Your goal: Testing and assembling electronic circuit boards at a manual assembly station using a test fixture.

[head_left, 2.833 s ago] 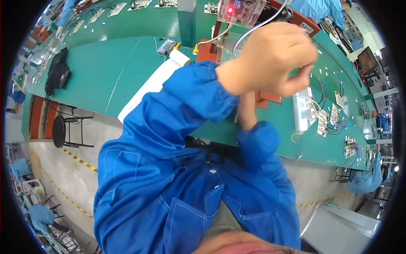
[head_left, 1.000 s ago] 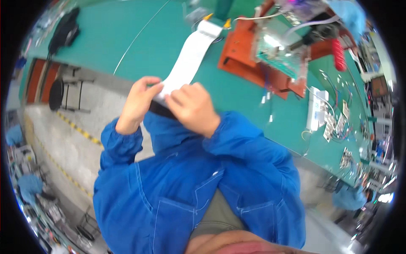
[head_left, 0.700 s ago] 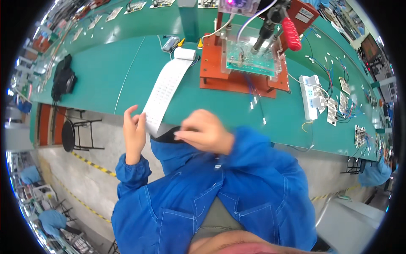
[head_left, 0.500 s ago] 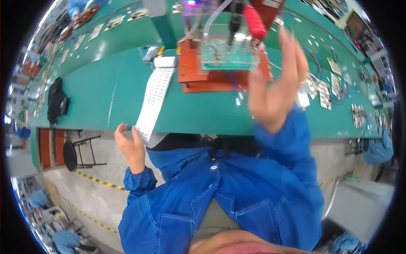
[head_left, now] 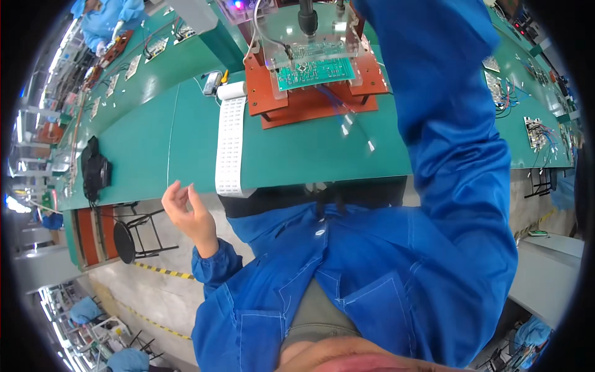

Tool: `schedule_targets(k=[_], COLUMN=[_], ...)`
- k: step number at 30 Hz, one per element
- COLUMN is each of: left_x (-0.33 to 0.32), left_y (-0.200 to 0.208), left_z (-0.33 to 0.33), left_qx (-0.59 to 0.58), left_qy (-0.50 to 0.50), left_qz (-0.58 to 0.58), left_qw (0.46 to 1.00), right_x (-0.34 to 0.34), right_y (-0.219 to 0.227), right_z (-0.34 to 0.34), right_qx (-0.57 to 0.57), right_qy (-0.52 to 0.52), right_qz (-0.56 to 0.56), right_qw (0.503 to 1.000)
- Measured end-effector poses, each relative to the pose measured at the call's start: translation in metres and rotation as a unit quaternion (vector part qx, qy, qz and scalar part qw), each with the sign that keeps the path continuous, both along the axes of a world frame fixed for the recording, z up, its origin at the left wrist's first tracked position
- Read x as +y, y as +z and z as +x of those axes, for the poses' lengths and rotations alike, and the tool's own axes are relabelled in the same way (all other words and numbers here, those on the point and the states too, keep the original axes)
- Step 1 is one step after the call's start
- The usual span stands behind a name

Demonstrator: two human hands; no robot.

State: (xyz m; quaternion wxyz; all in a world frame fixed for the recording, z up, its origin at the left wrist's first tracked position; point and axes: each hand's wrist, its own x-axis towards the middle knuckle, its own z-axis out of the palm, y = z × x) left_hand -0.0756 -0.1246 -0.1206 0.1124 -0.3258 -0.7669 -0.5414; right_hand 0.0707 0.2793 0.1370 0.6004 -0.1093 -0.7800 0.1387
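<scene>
My left hand (head_left: 191,214) hovers off the front edge of the bench, beside the lower end of a printed label strip (head_left: 230,142). Its thumb and fingers are apart and loosely curled, with nothing visible in them. The strip runs from a white roll (head_left: 232,91) down over the bench edge. My right arm, in a blue sleeve (head_left: 449,118), reaches up past the top of the picture, so the hand is hidden. Left of that sleeve, a green circuit board (head_left: 316,74) sits in an orange-red test fixture (head_left: 266,93) under a clear plate.
A black pouch-like object (head_left: 94,170) lies on the green bench (head_left: 139,136) at the left. Several wired circuit boards (head_left: 538,133) lie at the right. A round black stool (head_left: 124,242) stands below the bench at left. Another person (head_left: 111,22) works at the far left.
My right hand has gone from beside the fixture up out of view. My left hand now sits farther from the label strip. The view has shifted a little.
</scene>
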Motion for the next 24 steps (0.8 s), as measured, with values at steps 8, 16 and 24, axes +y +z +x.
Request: schedule_targets(k=[8,16,24], left_x=[-0.079,-0.004,0.065], left_y=[-0.034,-0.008,0.021], left_z=[-0.002,0.023,0.074], left_qx=[-0.023,0.016,0.28], left_qy=[0.118,-0.056,-0.283], left_qz=[-0.088,-0.029,0.009], left_qw=[0.989,0.998,0.917], right_x=[-0.053,-0.061,-0.106], right_y=[-0.205,-0.223,-0.155], right_z=[0.094,0.077,0.12], right_qx=[-0.072,-0.1,-0.271], right_qy=[-0.014,-0.007,0.171], right_qz=[0.353,0.269,-0.158], right_qw=[0.933,0.958,0.934])
